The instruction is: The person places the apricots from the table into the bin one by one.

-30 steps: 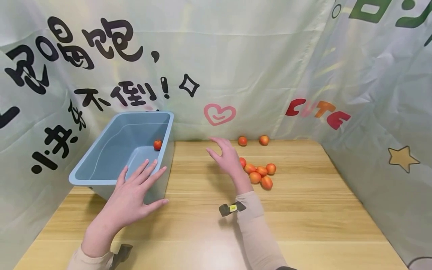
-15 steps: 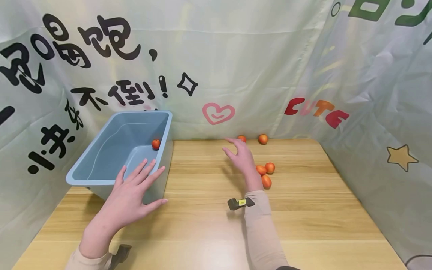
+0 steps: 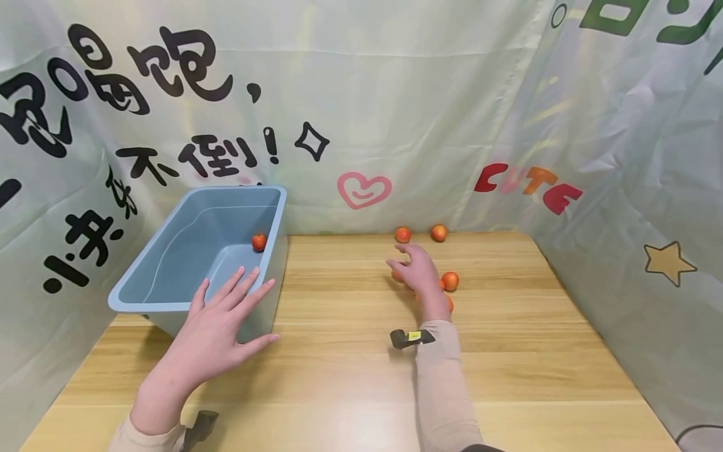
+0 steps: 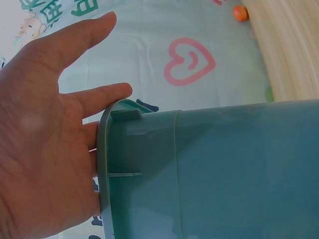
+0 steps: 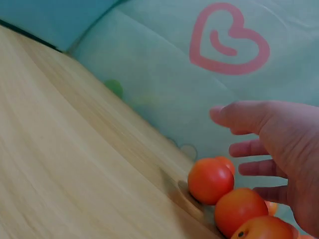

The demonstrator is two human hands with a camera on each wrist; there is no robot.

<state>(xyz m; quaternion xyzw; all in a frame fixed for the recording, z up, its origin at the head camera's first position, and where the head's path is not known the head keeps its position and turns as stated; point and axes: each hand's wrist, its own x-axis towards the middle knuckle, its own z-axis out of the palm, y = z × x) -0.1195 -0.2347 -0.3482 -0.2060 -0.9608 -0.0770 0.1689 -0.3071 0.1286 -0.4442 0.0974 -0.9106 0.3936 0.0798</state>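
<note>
My left hand (image 3: 211, 342) rests over the near right corner of a blue plastic tub (image 3: 149, 307), its fingers spread and straight across the rim. One small red-orange tomato (image 3: 258, 243) lies inside the tub. My right hand (image 3: 419, 271) hovers above a cluster of tomatoes (image 3: 450, 280) on the table, thumb and fingers apart and holding nothing. In the right wrist view several tomatoes (image 5: 211, 180) sit just below the fingers. The hand and wrist hide part of that cluster in the head view.
Two more tomatoes, a left one (image 3: 403, 235) and a right one (image 3: 439, 233), lie at the back edge of the wooden table (image 3: 339, 351). A printed curtain (image 3: 395, 113) hangs behind the table and along its sides.
My right hand has moved right and slightly down, from beside the tomato cluster to over it. The left hand stays on the tub.
</note>
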